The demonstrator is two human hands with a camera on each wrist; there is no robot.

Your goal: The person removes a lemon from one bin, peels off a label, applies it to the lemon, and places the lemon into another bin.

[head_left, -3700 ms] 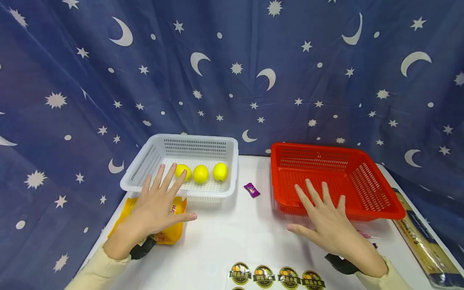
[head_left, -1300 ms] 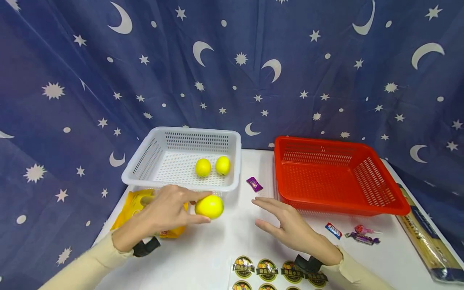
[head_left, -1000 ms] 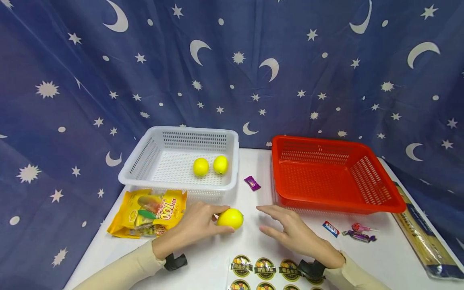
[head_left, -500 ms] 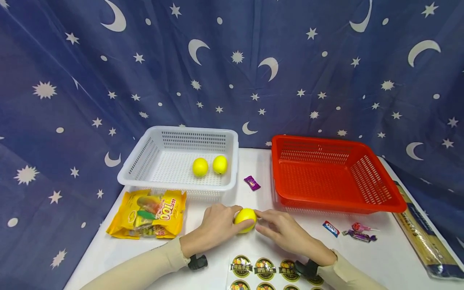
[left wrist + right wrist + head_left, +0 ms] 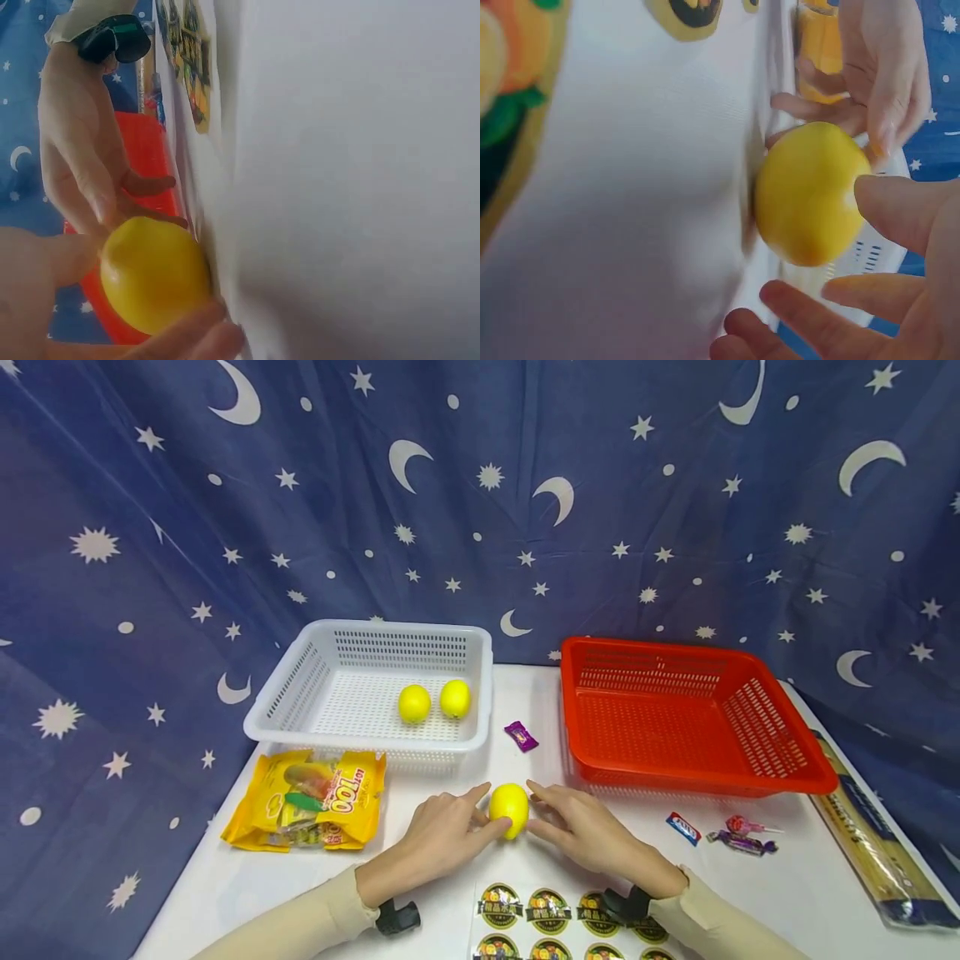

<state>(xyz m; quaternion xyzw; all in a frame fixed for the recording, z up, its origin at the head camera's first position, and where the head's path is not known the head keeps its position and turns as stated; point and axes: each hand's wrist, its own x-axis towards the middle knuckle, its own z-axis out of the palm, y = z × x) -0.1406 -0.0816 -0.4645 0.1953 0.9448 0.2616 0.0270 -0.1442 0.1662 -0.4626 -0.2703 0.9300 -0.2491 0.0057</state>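
A yellow lemon stands on the white table between the two hands. My left hand is at its left, its thumb touching or almost touching the peel and its index fingertip slightly apart from it. On the other side, my right hand has its thumb and index finger spread loosely beside the fruit. In the right wrist view the lemon has the right thumb close to it, with the other fingers apart. The left wrist view shows the lemon between the left thumb and fingers; contact there is unclear.
Two lemons lie in a white basket behind. A red basket stands back right. Around are a yellow candy bag, wrapped candies, a lollipop, a sticker sheet and a long packet.
The left hand took one lemon out of the white basket and brought it right to the table's middle. The right hand came in beside it. Lately the left fingers have loosened from the lemon.
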